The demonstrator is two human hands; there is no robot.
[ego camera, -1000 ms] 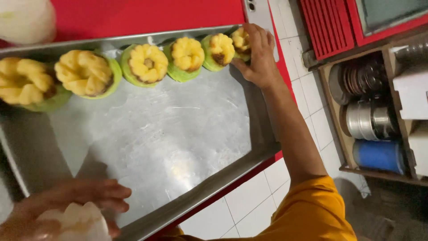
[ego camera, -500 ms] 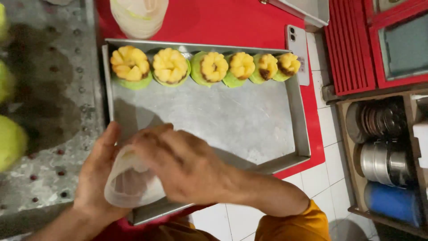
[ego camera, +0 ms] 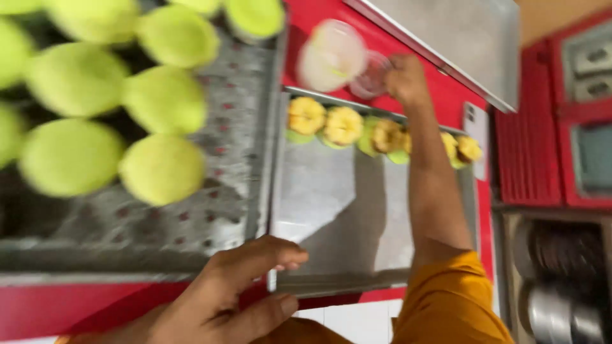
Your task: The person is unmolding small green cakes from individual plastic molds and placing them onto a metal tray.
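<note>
1. Both hands have parted since half a second ago: then they met over a clear plastic cup at the near edge of the tray, and now the right hand (ego camera: 405, 79) is stretched far out past the tray while the left hand (ego camera: 239, 296) is back near the body.
2. That right hand is closed on the rim of a small clear plastic cup (ego camera: 371, 76), which sits on the red desk (ego camera: 306, 44) beyond the tray's far edge.
3. Just left of that hand lies a stack of blurred translucent plastic cups (ego camera: 331, 56) (touching the small cup or only beside it, the blur does not tell).
4. Under the right forearm lies the shallow rectangular steel tray (ego camera: 331, 216), with a row of yellow flower-shaped cakes in green paper cases (ego camera: 344, 126) along its far side, just short of the right hand.
5. The left hand is loosely open, fingers half curled, holding nothing; its fingertips (ego camera: 290, 258) lie at the tray's near-left corner.
6. Beyond the left hand, a perforated steel tray (ego camera: 236, 191) carries round pale-green buns (ego camera: 162, 169).
7. A white phone (ego camera: 477, 137) lies just right of the right forearm.
</note>
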